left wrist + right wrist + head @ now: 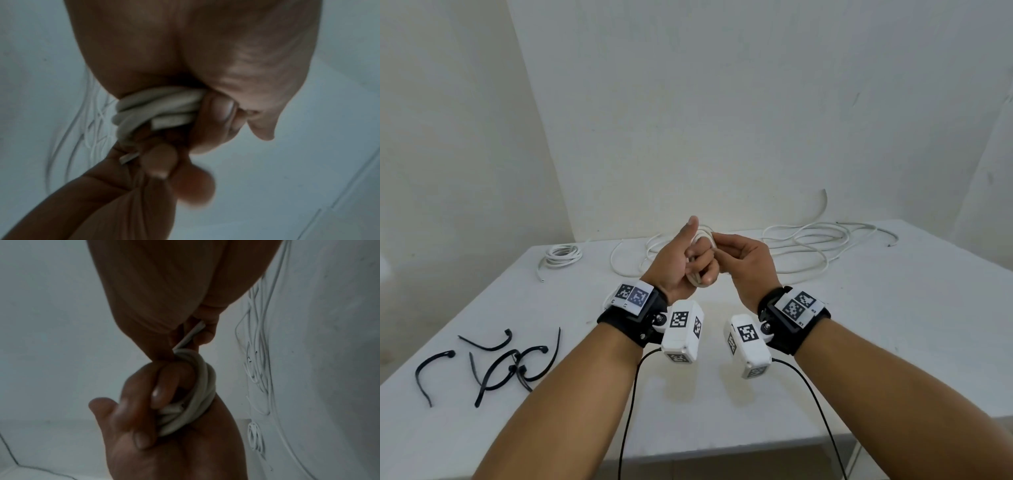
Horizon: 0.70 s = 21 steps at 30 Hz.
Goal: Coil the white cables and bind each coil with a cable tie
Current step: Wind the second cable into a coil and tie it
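My left hand (688, 260) is raised above the white table (859, 325), its fingers curled round a small white cable coil (700, 240) with the thumb pointing up. The left wrist view shows the coil (156, 112) packed against the palm. My right hand (736, 253) pinches the free cable end (192, 335) right beside the coil (202, 395). Several black cable ties (500, 363) lie at the table's near left.
A finished white coil (561, 255) lies at the far left of the table. A tangle of loose white cables (808, 246) spreads along the back, right of my hands. Walls stand close behind and to the left.
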Tool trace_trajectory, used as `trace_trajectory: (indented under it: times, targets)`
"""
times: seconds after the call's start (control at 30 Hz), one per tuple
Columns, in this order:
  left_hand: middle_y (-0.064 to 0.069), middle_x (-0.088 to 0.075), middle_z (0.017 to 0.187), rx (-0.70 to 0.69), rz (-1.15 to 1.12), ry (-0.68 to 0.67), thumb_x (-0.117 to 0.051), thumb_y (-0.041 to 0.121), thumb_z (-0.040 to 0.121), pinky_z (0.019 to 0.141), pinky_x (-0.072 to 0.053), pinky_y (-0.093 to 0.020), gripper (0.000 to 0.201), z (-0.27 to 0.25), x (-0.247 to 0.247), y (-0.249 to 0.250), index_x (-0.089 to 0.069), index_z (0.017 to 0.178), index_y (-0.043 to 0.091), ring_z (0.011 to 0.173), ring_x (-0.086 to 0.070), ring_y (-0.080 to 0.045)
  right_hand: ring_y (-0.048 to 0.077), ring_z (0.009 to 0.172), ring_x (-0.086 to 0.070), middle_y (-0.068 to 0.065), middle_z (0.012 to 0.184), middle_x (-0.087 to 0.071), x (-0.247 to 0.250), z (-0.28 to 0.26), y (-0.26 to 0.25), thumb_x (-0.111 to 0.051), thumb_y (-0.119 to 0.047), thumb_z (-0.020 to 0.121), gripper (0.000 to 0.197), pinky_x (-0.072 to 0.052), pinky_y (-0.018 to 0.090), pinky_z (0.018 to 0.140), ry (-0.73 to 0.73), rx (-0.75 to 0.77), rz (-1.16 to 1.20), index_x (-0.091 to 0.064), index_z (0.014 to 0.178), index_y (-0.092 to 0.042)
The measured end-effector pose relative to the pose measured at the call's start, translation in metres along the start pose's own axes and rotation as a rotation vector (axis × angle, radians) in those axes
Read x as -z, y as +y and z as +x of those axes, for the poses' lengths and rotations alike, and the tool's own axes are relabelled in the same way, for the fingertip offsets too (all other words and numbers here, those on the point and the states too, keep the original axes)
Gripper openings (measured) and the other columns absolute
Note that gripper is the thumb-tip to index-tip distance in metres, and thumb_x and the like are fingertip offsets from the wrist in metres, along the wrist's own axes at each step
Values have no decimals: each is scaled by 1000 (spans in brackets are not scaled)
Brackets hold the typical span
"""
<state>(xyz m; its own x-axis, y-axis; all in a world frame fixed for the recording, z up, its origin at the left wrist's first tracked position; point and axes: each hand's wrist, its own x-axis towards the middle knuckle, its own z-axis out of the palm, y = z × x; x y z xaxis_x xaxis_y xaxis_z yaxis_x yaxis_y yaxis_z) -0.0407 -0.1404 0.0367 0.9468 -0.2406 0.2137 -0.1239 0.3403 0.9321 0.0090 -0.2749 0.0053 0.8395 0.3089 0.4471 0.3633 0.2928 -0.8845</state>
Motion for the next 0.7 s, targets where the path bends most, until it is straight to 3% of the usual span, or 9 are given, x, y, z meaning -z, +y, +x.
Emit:
trace_trajectory:
  times: [0.1, 0.2, 0.27, 0.33, 0.4, 0.47, 0.53, 0.63, 0.7]
  targets:
    - [2, -34, 39, 55, 103, -124, -18, 74, 89, 70, -37, -34, 66, -1, 0, 17, -35, 53, 21, 57, -60, -22, 50, 103, -64, 17, 101, -75, -3, -2, -1, -71, -12, 82, 26, -46, 68, 93, 25, 1, 96, -74, 108, -13]
    - [2, -35, 39, 84, 234, -190, -10, 68, 89, 63, -48, -26, 63, -5, -1, 36, -35, 55, 21, 68, -68, -24, 46, 99, -67, 20, 102, -74, -7, -4, -9, -72, -10, 82, 27, -49, 63, 90, -10, 19, 139, -73, 109, -9]
    - [0, -33, 39, 83, 342, -123, -15, 69, 87, 60, -49, -23, 62, -7, 0, 41, -34, 55, 20, 68, -67, -26, 36, 95, -71, 18, 101, -75, -9, -5, -15, -71, -6, 84, 26, -55, 51, 86, -13, 44, 129, -73, 109, -9]
    - [0, -34, 42, 87, 470, -5, -27, 80, 83, 69, -43, -27, 66, -10, 5, 41, -36, 56, 20, 67, -58, -29, 23, 89, -73, 13, 99, -76, -9, -5, -19, -72, 0, 84, 26, -56, 34, 80, 24, 67, 102, -73, 110, -7]
    - [2, -34, 47, 82, 605, 161, -38, 86, 74, 76, -35, -34, 68, -13, 13, 35, -38, 59, 20, 71, -47, -27, 19, 89, -73, 9, 97, -77, -7, -6, -19, -76, -1, 82, 28, -56, 32, 83, 59, 101, 35, -73, 108, -10]
    - [4, -33, 47, 50, 521, 279, -45, 76, 82, 80, -36, -37, 61, -13, 17, 27, -42, 64, 18, 70, -48, -24, 16, 90, -74, 3, 97, -77, -5, -4, -18, -78, -9, 82, 28, -57, 33, 87, 67, 153, -132, -74, 109, -15]
    - [4, -33, 48, 12, 327, 374, -46, 55, 97, 81, -41, -37, 48, -13, 15, 19, -49, 73, 14, 63, -49, -21, 7, 90, -72, 0, 98, -77, -4, -3, -17, -77, -14, 84, 29, -56, 24, 86, 74, 191, -290, -74, 112, -15]
    - [3, -32, 48, 7, 16, 434, -43, 30, 105, 64, -50, -34, 33, -10, 9, 14, -54, 81, 10, 52, -47, -16, -6, 93, -65, -1, 106, -75, -4, -3, -14, -75, -17, 86, 31, -47, 5, 83, 81, 262, -511, -72, 116, -12]
    - [5, -27, 46, 47, -126, 473, -45, 26, 103, 49, -43, -27, 28, -11, 7, 15, -55, 81, 12, 42, -36, -12, -8, 91, -61, 1, 103, -76, -6, -4, -10, -74, -18, 86, 32, -43, 0, 79, 90, 316, -611, -72, 118, -12]
